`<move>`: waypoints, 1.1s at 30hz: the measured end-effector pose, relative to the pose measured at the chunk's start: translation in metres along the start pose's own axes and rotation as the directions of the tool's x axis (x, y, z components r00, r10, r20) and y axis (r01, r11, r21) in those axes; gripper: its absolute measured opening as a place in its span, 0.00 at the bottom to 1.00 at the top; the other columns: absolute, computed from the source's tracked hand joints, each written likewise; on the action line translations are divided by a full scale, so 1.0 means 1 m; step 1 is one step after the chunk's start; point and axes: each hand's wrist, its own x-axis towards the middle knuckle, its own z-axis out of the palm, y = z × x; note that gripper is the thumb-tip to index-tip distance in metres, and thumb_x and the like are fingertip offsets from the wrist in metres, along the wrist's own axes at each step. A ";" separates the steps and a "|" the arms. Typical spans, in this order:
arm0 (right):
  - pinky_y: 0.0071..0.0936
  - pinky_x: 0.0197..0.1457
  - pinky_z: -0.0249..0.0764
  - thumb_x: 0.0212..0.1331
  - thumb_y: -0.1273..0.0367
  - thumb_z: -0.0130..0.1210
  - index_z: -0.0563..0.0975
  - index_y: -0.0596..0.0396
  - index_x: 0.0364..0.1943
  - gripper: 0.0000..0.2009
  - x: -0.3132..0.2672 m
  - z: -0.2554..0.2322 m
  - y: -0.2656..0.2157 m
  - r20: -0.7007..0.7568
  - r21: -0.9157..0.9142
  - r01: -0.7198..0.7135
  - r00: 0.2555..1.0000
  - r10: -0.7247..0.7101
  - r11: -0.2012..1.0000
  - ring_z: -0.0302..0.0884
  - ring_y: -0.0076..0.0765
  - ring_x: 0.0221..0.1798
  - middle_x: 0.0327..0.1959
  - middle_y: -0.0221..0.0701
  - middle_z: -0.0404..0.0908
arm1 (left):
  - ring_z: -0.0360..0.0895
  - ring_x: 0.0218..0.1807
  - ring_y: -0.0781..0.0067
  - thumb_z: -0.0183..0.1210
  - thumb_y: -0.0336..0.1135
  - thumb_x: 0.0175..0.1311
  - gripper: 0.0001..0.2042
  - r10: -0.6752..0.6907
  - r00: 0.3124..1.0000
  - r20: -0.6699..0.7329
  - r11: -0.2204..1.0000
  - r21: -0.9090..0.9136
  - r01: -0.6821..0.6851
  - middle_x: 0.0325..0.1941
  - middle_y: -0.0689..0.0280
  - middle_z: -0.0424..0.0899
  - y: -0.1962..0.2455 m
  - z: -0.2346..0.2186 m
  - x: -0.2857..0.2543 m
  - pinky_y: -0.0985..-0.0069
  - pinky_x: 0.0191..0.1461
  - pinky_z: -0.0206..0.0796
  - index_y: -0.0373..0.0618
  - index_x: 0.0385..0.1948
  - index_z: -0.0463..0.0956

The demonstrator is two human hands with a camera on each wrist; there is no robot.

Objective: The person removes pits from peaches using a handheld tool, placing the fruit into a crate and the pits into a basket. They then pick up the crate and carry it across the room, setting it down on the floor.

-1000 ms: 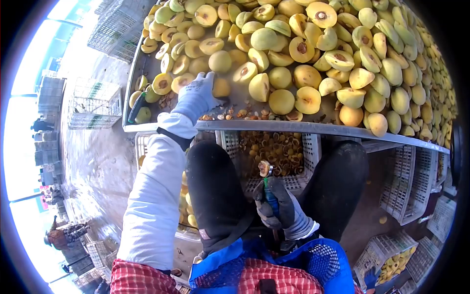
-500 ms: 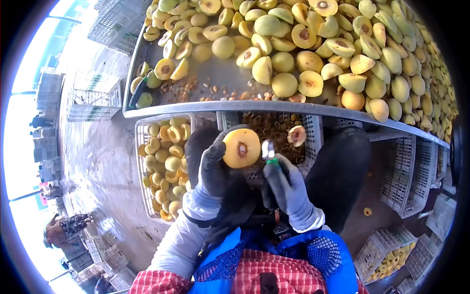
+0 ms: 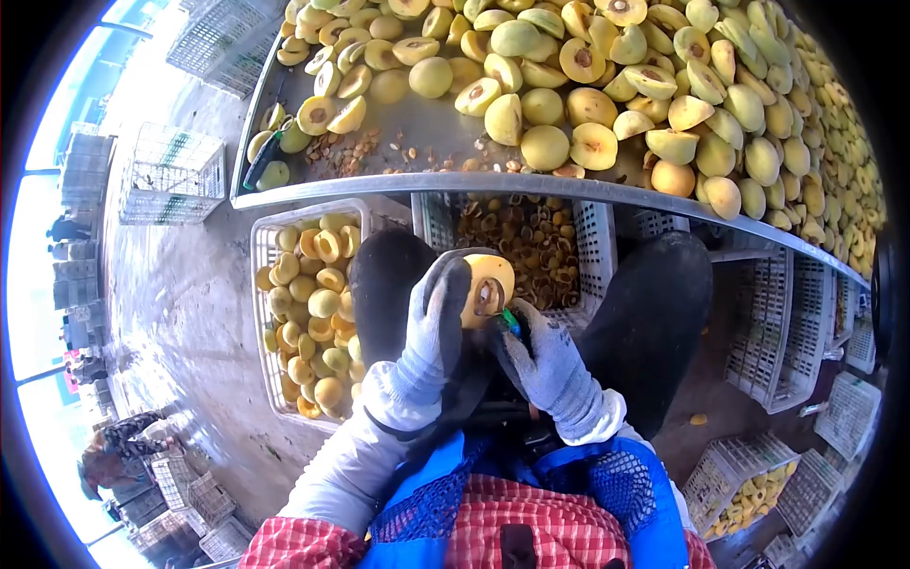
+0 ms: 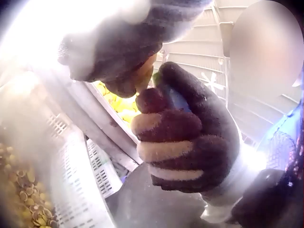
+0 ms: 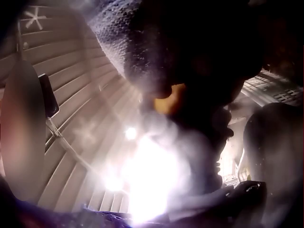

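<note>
Head view, nearest: red-checked shirt (image 3: 479, 522) and blue mesh garment (image 3: 621, 484);
Right hand: gloved right hand (image 3: 555, 368) gripping a green handle (image 3: 511, 322), fingers curled round it, as the left wrist view confirms; the tool's tip is hidden;
Left hand: gloved left hand (image 3: 436, 318) holding a yellow stone-fruit half (image 3: 498, 271) between thumb and fingers;
Fruit half: between the two hands, above the lap, cut face and brown pit cavity showing; the handle lies right beside its lower edge;
Knees: dark trouser legs (image 3: 654, 322) to either side of the hands;
Crates by the knees: white crate (image 3: 308, 214) of yellow halves on the left; perforated crate (image 3: 595, 248) of brownish scraps between the knees;
Metal table: raised rim (image 3: 455, 183), loose pits (image 3: 346, 152) near its left end, a large heap of fruit halves (image 3: 720, 104) rising rightward;
Floor beyond: wire-sided crate (image 3: 142, 204) left of the table; farther left, a stooping person (image 3: 123, 455) near stacked crates.
</note>
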 end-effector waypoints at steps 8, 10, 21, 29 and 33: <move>0.38 0.38 0.72 0.63 0.65 0.52 0.73 0.63 0.44 0.14 -0.014 -0.005 0.009 0.100 0.060 -0.094 0.991 0.088 0.994 0.79 0.56 0.38 0.32 0.51 0.79 | 0.74 0.50 0.75 0.52 0.44 0.68 0.21 -0.433 0.858 0.276 0.895 0.020 0.445 0.47 0.62 0.78 0.007 -0.013 0.015 0.75 0.57 0.65 0.36 0.54 0.70; 0.37 0.38 0.72 0.63 0.65 0.52 0.73 0.64 0.44 0.14 -0.016 -0.004 0.017 0.124 0.081 -0.148 0.983 0.138 0.986 0.79 0.55 0.39 0.33 0.51 0.79 | 0.75 0.46 0.76 0.51 0.47 0.69 0.21 -0.273 0.918 0.288 0.955 -0.036 0.295 0.43 0.63 0.79 0.001 -0.009 0.011 0.77 0.51 0.67 0.36 0.50 0.72; 0.34 0.41 0.72 0.66 0.67 0.47 0.72 0.62 0.49 0.13 -0.016 0.016 0.008 -0.029 0.251 -0.247 0.965 0.262 0.936 0.80 0.46 0.39 0.35 0.48 0.79 | 0.72 0.50 0.74 0.54 0.38 0.68 0.17 0.061 0.967 -0.248 0.998 -0.018 -0.068 0.49 0.61 0.75 -0.023 0.044 -0.015 0.78 0.57 0.65 0.38 0.53 0.69; 0.39 0.36 0.71 0.63 0.66 0.51 0.74 0.62 0.37 0.11 -0.025 0.020 0.022 -0.029 0.405 -0.135 0.987 0.160 0.904 0.77 0.54 0.32 0.28 0.48 0.78 | 0.77 0.36 0.75 0.52 0.47 0.68 0.17 -0.133 0.947 -0.293 0.978 -0.195 0.077 0.35 0.65 0.79 -0.028 0.038 -0.019 0.78 0.40 0.70 0.40 0.42 0.74; 0.40 0.36 0.71 0.64 0.66 0.50 0.71 0.62 0.40 0.11 -0.031 0.017 0.013 -0.101 0.447 -0.126 0.976 0.190 0.886 0.78 0.54 0.35 0.31 0.48 0.78 | 0.75 0.38 0.77 0.50 0.48 0.69 0.18 -0.130 0.955 -0.268 0.983 -0.161 0.089 0.37 0.66 0.78 -0.016 0.055 -0.025 0.77 0.42 0.68 0.40 0.41 0.74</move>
